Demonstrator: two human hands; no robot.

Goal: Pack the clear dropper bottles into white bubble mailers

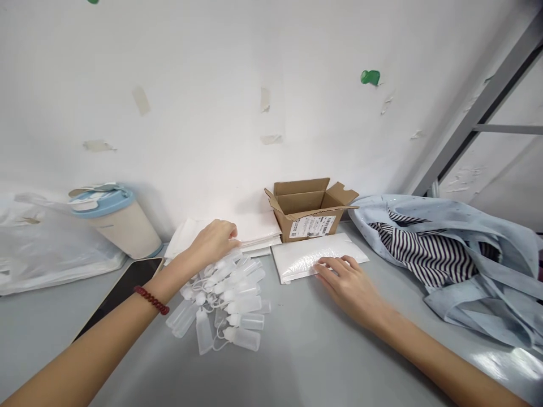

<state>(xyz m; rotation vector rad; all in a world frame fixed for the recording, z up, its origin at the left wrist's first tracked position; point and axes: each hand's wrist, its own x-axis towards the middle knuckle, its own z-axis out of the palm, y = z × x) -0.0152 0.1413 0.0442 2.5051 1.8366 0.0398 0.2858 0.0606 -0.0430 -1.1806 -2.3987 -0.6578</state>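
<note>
My left hand hovers over the far side of a pile of small clear plastic squeeze bottles with white caps. Its fingers are bent, with thumb and forefinger a little apart, close to a stack of white mailers; I see nothing held in it. Right of the pile, a white bubble mailer lies flat on the grey table. The fingers of my right hand are bent over its near edge, closed on it; the thumb is mostly hidden.
An open cardboard box stands behind the bubble mailer, against the wall. At left are a tumbler with a blue lid, a plastic bag and a phone under my left forearm. A light blue cloth bag lies at right.
</note>
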